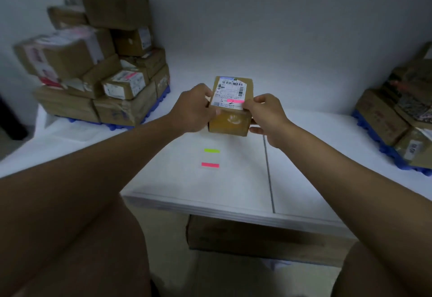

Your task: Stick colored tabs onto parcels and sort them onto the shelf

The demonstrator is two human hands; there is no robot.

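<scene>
Two hands are holding the parcel [231,107] at twelve o'clock on the desk [233,179]: our left hand [195,107] fingers are clamping its side, our right hand [264,115] fingers are pinching the pink tab [235,101]. We are risking a crooked, half-stuck tab peeling off.

Both hands hold a small parcel [230,107] above the white table [233,186]: left hand [195,107] grips its left side, right hand [265,115] pinches a pink tab [235,101] on its label.
</scene>
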